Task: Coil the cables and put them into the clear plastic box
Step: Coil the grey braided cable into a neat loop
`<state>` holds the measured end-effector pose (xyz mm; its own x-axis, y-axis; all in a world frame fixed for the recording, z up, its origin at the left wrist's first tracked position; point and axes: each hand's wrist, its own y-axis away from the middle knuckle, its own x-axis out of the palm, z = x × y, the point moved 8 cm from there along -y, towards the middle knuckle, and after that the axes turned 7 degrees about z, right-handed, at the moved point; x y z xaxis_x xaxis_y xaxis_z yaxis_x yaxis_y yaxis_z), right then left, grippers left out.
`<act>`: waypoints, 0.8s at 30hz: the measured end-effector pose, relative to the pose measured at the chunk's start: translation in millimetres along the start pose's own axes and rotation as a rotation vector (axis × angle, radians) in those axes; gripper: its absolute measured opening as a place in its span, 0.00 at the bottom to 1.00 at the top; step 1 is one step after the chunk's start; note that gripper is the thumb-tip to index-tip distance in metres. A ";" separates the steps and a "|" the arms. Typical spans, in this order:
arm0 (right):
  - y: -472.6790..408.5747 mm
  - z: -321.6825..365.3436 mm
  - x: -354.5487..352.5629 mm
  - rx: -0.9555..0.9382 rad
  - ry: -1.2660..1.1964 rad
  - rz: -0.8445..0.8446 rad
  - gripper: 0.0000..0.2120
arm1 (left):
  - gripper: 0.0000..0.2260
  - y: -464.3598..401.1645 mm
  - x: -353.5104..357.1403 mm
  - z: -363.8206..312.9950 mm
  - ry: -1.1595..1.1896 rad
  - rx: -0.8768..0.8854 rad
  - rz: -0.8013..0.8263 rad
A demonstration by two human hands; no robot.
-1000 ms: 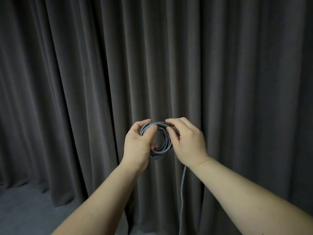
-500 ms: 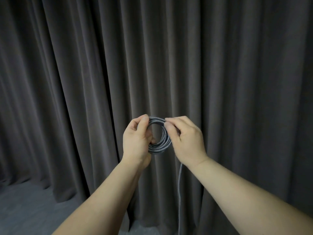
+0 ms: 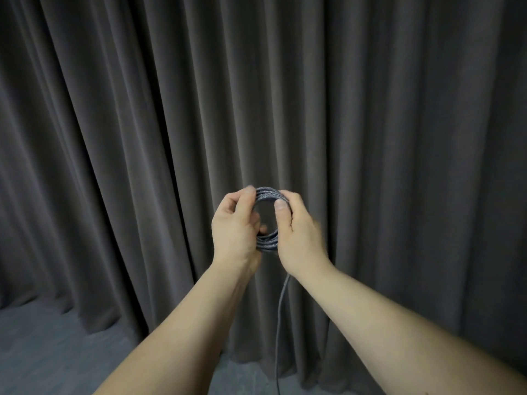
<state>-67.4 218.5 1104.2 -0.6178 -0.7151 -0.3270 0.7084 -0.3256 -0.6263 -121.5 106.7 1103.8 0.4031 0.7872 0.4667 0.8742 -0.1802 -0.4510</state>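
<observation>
A grey braided cable [image 3: 266, 243] is wound into a small round coil held up in front of me at chest height. My left hand [image 3: 235, 226] grips the coil's left side, thumb on the top of the loop. My right hand [image 3: 299, 235] pinches the coil's right side, thumb across the strands. A loose tail of the cable [image 3: 281, 315] hangs straight down from under my right wrist and runs off the bottom edge. The clear plastic box is not in view.
A dark grey pleated curtain [image 3: 370, 124] fills the background from edge to edge. A strip of grey carpeted floor [image 3: 42, 352] shows at the lower left, below the curtain's hem.
Both hands have lifted the coil slightly and drawn closer together. My right thumb has slid down the coil's right side, and the hanging tail has shifted a little with it.
</observation>
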 end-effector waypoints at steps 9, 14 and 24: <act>-2.6 -9.1 -18.0 -0.020 0.025 -0.180 0.13 | 0.09 14.9 9.3 12.4 0.084 -0.017 0.091; 1.5 -16.3 -11.1 -0.013 -0.122 -0.164 0.15 | 0.06 11.6 10.2 11.7 0.090 -0.065 0.069; -10.8 -9.4 -37.2 -0.071 -0.216 -0.094 0.12 | 0.06 12.1 38.1 14.7 0.157 -0.055 0.069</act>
<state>-55.3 254.4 1116.4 -0.5870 -0.8019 -0.1112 0.6211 -0.3579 -0.6972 -99.5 143.2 1104.9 0.4966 0.6708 0.5509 0.8545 -0.2665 -0.4458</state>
